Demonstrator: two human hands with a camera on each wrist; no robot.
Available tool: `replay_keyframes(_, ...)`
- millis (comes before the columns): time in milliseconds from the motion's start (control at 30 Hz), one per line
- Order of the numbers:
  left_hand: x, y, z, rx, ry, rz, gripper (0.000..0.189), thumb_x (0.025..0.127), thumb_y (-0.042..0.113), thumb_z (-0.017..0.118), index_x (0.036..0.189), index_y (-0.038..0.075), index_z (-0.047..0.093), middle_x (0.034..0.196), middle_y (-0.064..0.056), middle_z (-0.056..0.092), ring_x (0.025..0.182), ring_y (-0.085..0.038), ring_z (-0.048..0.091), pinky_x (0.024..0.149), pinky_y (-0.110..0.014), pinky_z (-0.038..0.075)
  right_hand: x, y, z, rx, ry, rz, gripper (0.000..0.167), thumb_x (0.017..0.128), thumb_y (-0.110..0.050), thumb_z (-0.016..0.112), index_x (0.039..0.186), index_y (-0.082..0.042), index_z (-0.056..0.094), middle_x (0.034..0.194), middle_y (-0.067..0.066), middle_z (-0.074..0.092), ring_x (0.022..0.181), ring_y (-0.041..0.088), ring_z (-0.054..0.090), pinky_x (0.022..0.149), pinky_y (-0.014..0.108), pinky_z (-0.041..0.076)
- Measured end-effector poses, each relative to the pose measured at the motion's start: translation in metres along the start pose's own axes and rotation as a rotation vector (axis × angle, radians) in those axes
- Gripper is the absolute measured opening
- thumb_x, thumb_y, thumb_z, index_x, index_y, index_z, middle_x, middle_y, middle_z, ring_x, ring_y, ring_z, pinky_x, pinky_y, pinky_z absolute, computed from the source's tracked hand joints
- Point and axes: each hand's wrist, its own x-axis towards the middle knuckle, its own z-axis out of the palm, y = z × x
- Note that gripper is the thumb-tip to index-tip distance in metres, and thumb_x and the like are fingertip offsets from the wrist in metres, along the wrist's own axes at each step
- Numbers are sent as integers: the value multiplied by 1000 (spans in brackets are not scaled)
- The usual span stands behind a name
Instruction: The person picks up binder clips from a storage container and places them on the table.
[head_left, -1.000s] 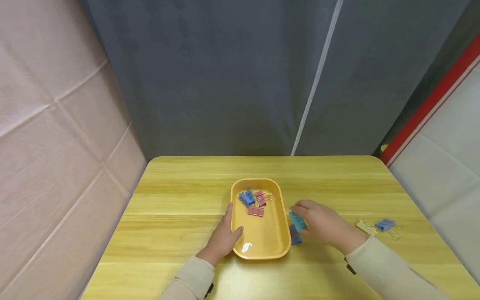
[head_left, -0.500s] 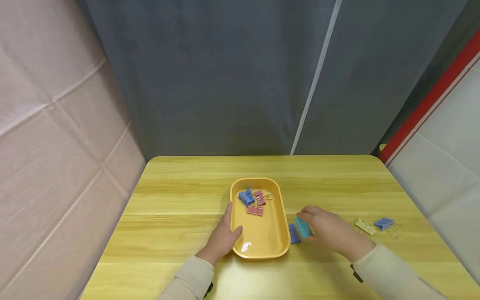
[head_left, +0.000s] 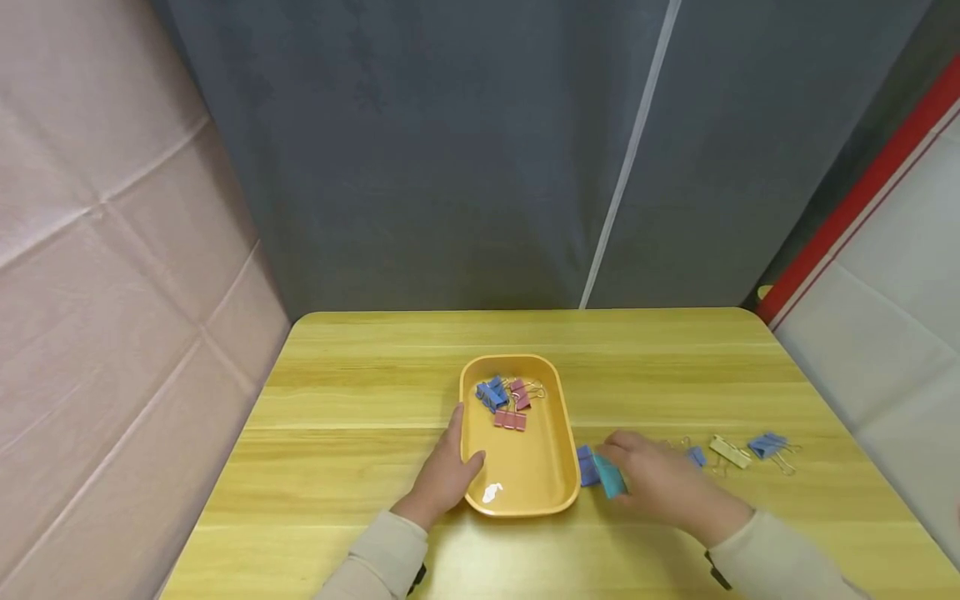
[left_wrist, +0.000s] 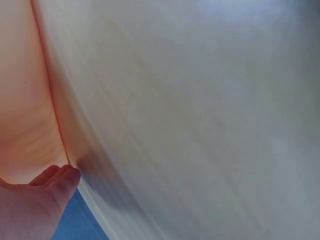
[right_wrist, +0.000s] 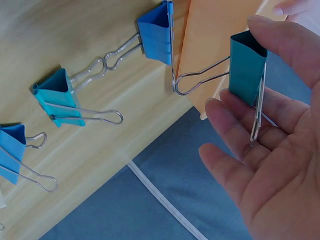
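Note:
My right hand (head_left: 663, 483) pinches a teal binder clip (right_wrist: 245, 67) between thumb and fingers, just right of the tray. Its wire handles stick out, one toward the tray. A blue binder clip (head_left: 587, 467) stands on the table against the tray's right side, beside the held one. With the thumb over the rim and the fingers along the outside, my left hand (head_left: 442, 475) grips the left wall of the yellow tray (head_left: 525, 492). Inside the tray lie blue clips (head_left: 492, 394) and pink clips (head_left: 511, 421). Another teal clip (right_wrist: 60, 97) shows on the table in the right wrist view.
Right of my right hand lie a partly hidden blue clip (head_left: 697, 456), a pale yellow clip (head_left: 730, 451) and a further blue clip (head_left: 768, 445). A grey curtain (head_left: 450, 167) hangs behind the wooden table (head_left: 360, 375).
My right hand has moved slightly right and toward the table's front with the teal clip, away from the tray. A blue clip now shows beyond that hand. The left hand keeps its place.

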Motion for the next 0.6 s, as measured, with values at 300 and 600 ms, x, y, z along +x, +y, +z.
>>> replay_keyframes(300, 0, 0, 0, -7, -5, -3, 82, 95, 25, 59, 156, 11, 6, 155, -24, 25, 136, -44, 33, 111, -57, 29, -6, -4, 8, 15, -33, 1, 59, 66, -20, 87, 117, 1, 65, 115, 15, 63, 102, 33, 63, 82, 44, 56)
replay_keyframes(600, 1, 0, 1, 3, -1, -12, 82, 95, 25, 59, 156, 11, 7, 155, -22, 25, 137, -44, 33, 112, -57, 29, -10, -8, 20, 36, -62, 13, 62, 65, -18, 86, 119, 3, 65, 113, 14, 64, 101, 32, 63, 83, 44, 56)
